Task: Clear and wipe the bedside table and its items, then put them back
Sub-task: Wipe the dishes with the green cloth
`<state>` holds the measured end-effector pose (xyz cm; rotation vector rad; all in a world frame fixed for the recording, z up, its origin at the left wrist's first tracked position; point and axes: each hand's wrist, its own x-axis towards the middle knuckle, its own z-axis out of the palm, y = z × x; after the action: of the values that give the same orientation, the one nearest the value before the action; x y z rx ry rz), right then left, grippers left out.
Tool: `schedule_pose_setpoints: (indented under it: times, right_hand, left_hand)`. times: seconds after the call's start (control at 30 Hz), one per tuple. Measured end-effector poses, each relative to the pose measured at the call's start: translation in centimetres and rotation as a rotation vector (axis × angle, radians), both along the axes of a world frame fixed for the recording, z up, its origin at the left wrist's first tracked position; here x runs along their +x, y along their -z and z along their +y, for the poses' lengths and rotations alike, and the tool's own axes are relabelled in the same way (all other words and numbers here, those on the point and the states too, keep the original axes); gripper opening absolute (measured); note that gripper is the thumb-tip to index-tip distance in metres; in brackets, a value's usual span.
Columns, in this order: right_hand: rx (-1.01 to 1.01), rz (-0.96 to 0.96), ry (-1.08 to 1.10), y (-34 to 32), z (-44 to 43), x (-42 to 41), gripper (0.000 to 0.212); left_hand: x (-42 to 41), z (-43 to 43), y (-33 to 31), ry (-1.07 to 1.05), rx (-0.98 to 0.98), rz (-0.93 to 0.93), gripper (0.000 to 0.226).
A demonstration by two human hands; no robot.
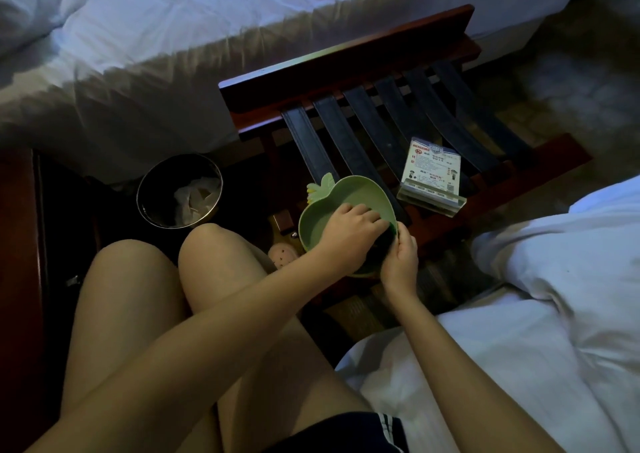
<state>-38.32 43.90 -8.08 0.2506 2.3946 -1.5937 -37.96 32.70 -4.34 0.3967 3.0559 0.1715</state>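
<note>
**Figure: wiping one cleared item, head view, read left to right.**

At the far left, the bedside table [20, 244] shows only as a dark red wooden side. I cannot see its top, so I cannot say what is left on it.

Next, a waste bin [180, 192] with crumpled paper inside stands on the floor between that table and the luggage rack [346, 81].

The green apple-shaped bowl [318, 227] is at the rack's near left corner, tilted toward me. I cannot tell whether it rests on the near rail or is held just clear of it.

The left hand [349, 225] reaches across the knees into the bowl, its grip curled down on a dark cloth [392, 232] against the inner wall. I judge this to be the wiping stroke, with the tilt there to expose the inside.

The right hand [400, 262] has its grip pinched on the bowl's right rim. I read this hold as a brace against the cloth's push.

Further right, a printed card stand [431, 175] lies back across the straps by the rack's near edge, near the bowl but apart from it. I take the rack to be temporary parking for items off the table.

At the far right, the bed [536, 331] carries the seated person. I judge that putting the items back is not yet begun.
</note>
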Motion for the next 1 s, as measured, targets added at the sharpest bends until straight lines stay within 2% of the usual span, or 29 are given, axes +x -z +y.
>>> schedule_pose_setpoints:
  times: [0.2, 0.47, 0.63, 0.77, 0.87, 1.0]
  right_hand:
    - [0.003, -0.008, 0.085, 0.1, -1.0, 0.7, 0.040]
    - [-0.009, -0.038, 0.203, 0.0, -1.7, 0.9, 0.041]
    - [0.009, -0.042, 0.200, 0.1, -1.9, 0.8, 0.041]
    - [0.006, -0.039, 0.167, 0.0, -1.6, 0.8, 0.042]
    - [0.023, -0.028, 0.128, 0.1, -1.3, 0.7, 0.042]
    - [0.015, -0.032, 0.094, 0.2, -0.9, 0.5, 0.041]
  left_hand:
    - [-3.7, -2.2, -0.8, -0.054, -0.195, 0.088, 0.044]
    - [-1.4, -1.9, -1.7, -0.104, -0.349, -0.014, 0.033]
    - [1.5, -3.3, -2.2, -0.161, -0.254, -0.131, 0.030]
    - [2.0, -4.4, -2.5, -0.088, -0.106, -0.229, 0.039]
    - [0.5, -3.4, -2.6, 0.061, -0.061, -0.308, 0.043]
    - [-0.9, -1.8, -1.4, 0.094, 0.020, -0.259, 0.043]
